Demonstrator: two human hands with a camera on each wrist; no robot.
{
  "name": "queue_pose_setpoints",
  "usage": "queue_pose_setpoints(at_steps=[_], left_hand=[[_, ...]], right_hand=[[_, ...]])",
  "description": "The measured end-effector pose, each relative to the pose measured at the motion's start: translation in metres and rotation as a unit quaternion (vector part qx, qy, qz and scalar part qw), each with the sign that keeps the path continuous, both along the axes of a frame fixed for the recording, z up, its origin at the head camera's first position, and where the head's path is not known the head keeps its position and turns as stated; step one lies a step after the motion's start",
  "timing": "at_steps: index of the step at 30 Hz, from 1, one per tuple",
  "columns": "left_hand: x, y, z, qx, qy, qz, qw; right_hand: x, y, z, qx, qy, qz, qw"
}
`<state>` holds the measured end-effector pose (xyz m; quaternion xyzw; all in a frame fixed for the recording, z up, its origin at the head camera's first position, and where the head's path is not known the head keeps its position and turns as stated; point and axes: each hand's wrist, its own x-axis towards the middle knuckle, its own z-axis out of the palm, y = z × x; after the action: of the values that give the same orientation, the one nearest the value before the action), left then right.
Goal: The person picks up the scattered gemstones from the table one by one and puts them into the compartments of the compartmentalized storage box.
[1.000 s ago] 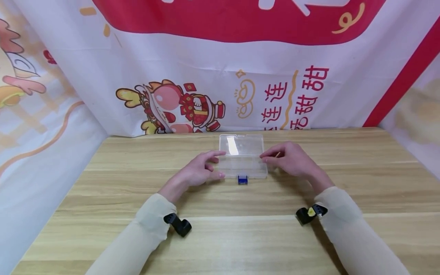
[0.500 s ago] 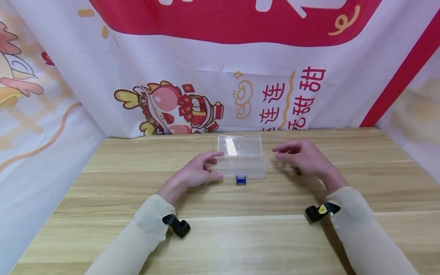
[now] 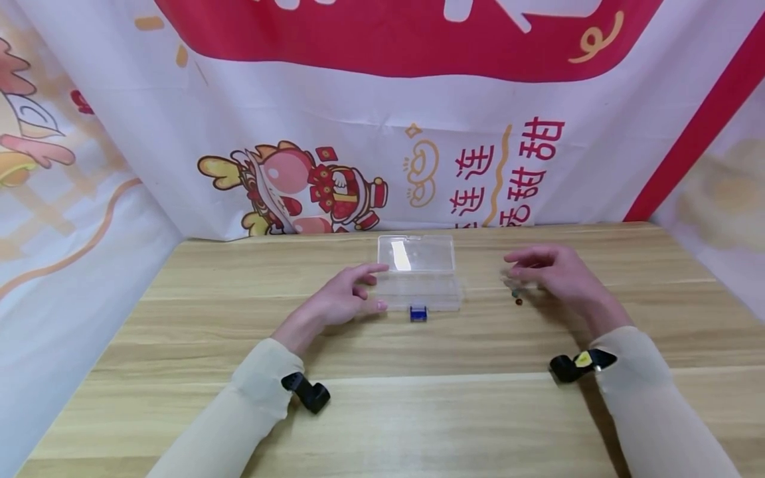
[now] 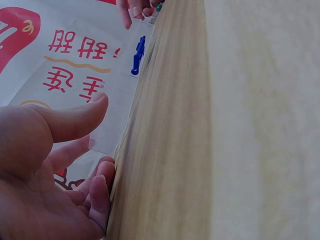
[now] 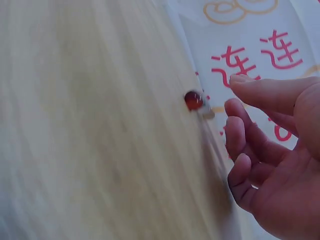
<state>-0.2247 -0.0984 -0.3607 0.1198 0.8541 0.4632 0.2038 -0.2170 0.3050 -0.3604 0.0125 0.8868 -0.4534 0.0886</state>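
Note:
A clear plastic box [image 3: 417, 284] lies on the wooden table with its lid [image 3: 424, 253] laid back and a blue clasp [image 3: 418, 313] at its front. My left hand [image 3: 342, 292] is at the box's left end, index fingertip near the hinge and thumb at the front corner; both are extended. To the right of the box, my right hand [image 3: 556, 271] hovers with its thumb and fingers apart and nothing visible between them. Just below its fingertips are a glossy red-brown bead [image 5: 194, 101] and a small greenish bead [image 3: 515, 293]; a paler piece beside them is blurred.
The wooden table [image 3: 382, 411] reaches back to a white cloth [image 3: 335, 99] printed with red shapes, characters and a cartoon figure. Cloth also hangs along both sides. A black camera sits on each wrist.
My right hand has moved right, from the box's right end to above the beads, which have come into sight from behind it. My left hand stays at the box.

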Motion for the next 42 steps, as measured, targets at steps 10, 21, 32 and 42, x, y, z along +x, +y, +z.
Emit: queue_pose_setpoints(at_steps=[10, 21, 32, 42], left_hand=[[0.0, -0.001, 0.001, 0.001, -0.002, 0.0, 1.0], [-0.002, -0.001, 0.001, 0.001, -0.003, -0.001, 1.0], [-0.003, 0.0, 0.003, 0.001, 0.005, -0.008, 0.9999], [-0.001, 0.0, 0.001, 0.003, -0.001, -0.005, 1.0]], right_hand=[[-0.005, 0.008, -0.009, 0.036, 0.02, -0.002, 0.9992], [-0.007, 0.0, -0.009, 0.065, -0.015, 0.004, 0.9978], [-0.008, 0.0, -0.007, 0.084, -0.016, -0.007, 0.9963], [-0.007, -0.001, -0.008, 0.087, -0.005, -0.004, 0.9962]])
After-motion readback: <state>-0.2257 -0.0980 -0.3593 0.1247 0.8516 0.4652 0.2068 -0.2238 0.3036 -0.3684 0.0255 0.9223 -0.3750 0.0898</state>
